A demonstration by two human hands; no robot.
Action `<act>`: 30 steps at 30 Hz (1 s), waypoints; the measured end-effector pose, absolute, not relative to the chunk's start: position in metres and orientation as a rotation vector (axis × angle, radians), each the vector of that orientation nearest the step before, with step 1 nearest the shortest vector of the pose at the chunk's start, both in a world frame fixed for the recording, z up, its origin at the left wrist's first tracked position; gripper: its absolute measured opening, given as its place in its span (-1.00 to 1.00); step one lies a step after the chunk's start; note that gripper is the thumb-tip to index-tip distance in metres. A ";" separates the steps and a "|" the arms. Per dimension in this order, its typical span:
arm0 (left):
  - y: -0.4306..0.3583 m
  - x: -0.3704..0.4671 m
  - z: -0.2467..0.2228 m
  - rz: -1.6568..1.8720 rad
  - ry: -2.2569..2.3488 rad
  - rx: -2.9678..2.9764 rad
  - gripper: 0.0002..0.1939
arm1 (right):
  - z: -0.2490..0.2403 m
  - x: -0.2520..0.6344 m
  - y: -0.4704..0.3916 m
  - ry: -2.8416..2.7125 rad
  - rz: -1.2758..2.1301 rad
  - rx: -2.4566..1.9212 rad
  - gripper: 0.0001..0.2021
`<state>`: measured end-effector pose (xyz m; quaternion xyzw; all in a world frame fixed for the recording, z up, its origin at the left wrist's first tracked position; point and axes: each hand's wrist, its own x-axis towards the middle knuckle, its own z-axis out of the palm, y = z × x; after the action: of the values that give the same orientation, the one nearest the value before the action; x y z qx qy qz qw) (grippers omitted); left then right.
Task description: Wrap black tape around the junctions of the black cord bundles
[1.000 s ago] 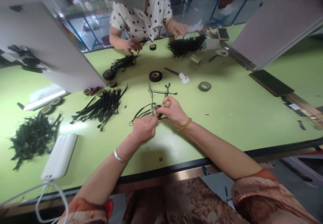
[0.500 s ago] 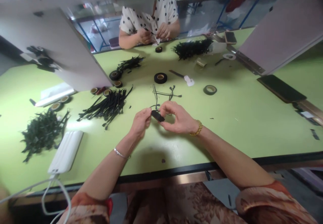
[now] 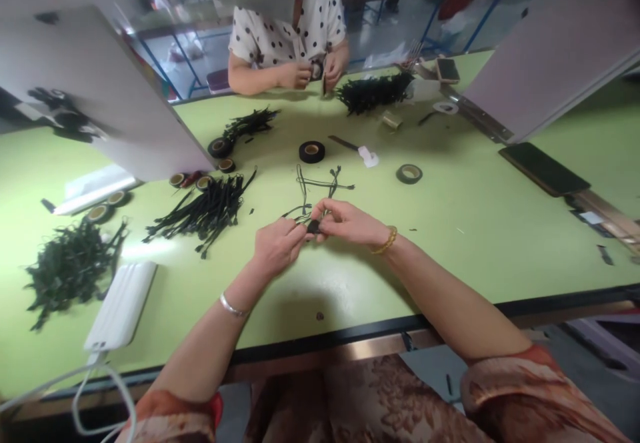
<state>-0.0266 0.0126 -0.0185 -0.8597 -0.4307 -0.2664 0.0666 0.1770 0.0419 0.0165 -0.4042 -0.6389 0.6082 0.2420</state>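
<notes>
Near the middle of the green table, my left hand point(image 3: 280, 244) pinches one side of a small black piece point(image 3: 313, 227). My right hand point(image 3: 347, 222) holds its other side, with thumb and fingertips pressed together. The fingers cover most of the piece. Thin black cables point(image 3: 327, 183) lie just beyond my fingertips. Farther back sit a thick black tape roll point(image 3: 311, 152) and a blade with a white wrapped handle point(image 3: 369, 156). Another tape roll point(image 3: 409, 174) lies to the right. A bundle of black cables point(image 3: 205, 210) is left of my left hand.
A white power bank point(image 3: 121, 305) with a cable and a dark cable pile point(image 3: 75, 266) lie at left. At right is a dark phone point(image 3: 545, 167). Across the table, a person in a dotted top point(image 3: 287, 40) handles a tape roll. Upright panels point(image 3: 135, 96) flank the work area.
Both hands have closed in around the black piece, which now shows less. The person opposite has picked up a tape roll. The whole view has shifted slightly.
</notes>
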 end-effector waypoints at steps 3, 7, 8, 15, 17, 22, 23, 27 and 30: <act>0.013 -0.026 -0.014 -0.710 -1.267 -2.463 -0.63 | 0.014 0.175 0.041 -1.697 1.631 -1.018 -0.80; 0.008 -0.023 -0.007 -0.710 -1.381 -2.477 -0.67 | 0.013 0.173 0.041 -1.678 1.582 -0.913 -0.77; 0.007 -0.023 -0.006 -0.706 -1.402 -2.505 -0.67 | 0.013 0.173 0.041 -1.666 1.596 -0.904 -0.76; 0.012 -0.024 -0.011 -0.566 -1.548 -2.621 -0.63 | 0.010 0.176 0.043 -1.612 1.740 -0.871 -0.74; 0.016 -0.026 -0.012 -0.558 -1.634 -2.671 -0.67 | 0.010 0.176 0.042 -1.582 1.752 -0.819 -0.73; 0.019 -0.032 -0.009 -0.542 -1.627 -2.872 -0.79 | 0.007 0.174 0.041 -1.566 1.723 -0.828 -0.74; 0.018 -0.032 -0.009 -0.522 -1.579 -2.863 -0.79 | 0.006 0.173 0.041 -1.571 1.716 -0.863 -0.75; 0.013 -0.026 -0.012 -0.623 -1.495 -2.730 -0.73 | 0.003 0.170 0.042 -1.560 1.716 -0.904 -0.78; 0.010 -0.021 -0.014 -0.763 -1.495 -2.711 -0.80 | 0.004 0.169 0.041 -1.523 1.722 -0.869 -0.76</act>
<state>-0.0212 0.0102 -0.0137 -0.8500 -0.4687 -0.2393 -0.0237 0.1694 0.0414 0.0039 -0.3330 -0.5838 0.6601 0.3355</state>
